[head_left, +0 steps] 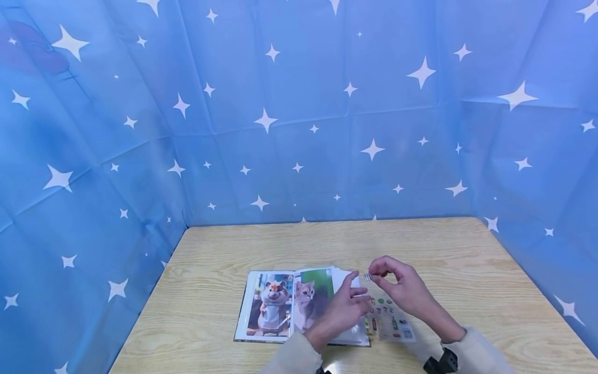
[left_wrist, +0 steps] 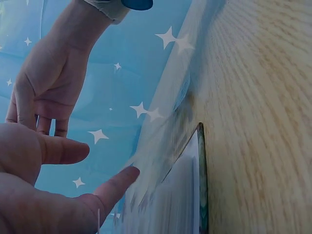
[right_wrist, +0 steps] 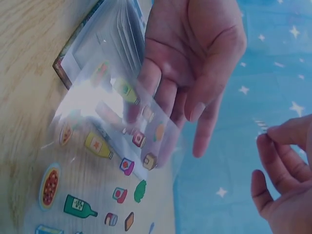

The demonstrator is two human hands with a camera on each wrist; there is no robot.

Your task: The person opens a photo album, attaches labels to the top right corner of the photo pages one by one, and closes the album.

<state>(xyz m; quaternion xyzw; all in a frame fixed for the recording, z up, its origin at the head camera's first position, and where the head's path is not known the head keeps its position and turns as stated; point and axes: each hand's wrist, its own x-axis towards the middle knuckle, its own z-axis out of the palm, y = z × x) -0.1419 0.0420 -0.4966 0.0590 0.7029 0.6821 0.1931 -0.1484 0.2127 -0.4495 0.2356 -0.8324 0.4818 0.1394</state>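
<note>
My right hand [head_left: 411, 291] pinches a small striped sticker [right_wrist: 262, 126] between thumb and index finger, above the table. My left hand [head_left: 343, 311] reaches over the right page of an open photo album [head_left: 240, 327], thumb and fingers apart and fairly straight. A clear sticker sheet [right_wrist: 161, 207] printed with bottles, jars and other food pictures lies at the album's right side. In the right wrist view, some left fingers show through the sheet's raised edge. The left wrist view shows the right hand [left_wrist: 53, 73] beyond the left thumb.
The album's left page holds a hamster picture [head_left: 274, 306], and next to it is a cat picture [head_left: 306, 301]. Both lie on a wooden table [head_left: 187, 291]. A blue cloth with white stars [head_left: 317, 171] hangs behind and at both sides.
</note>
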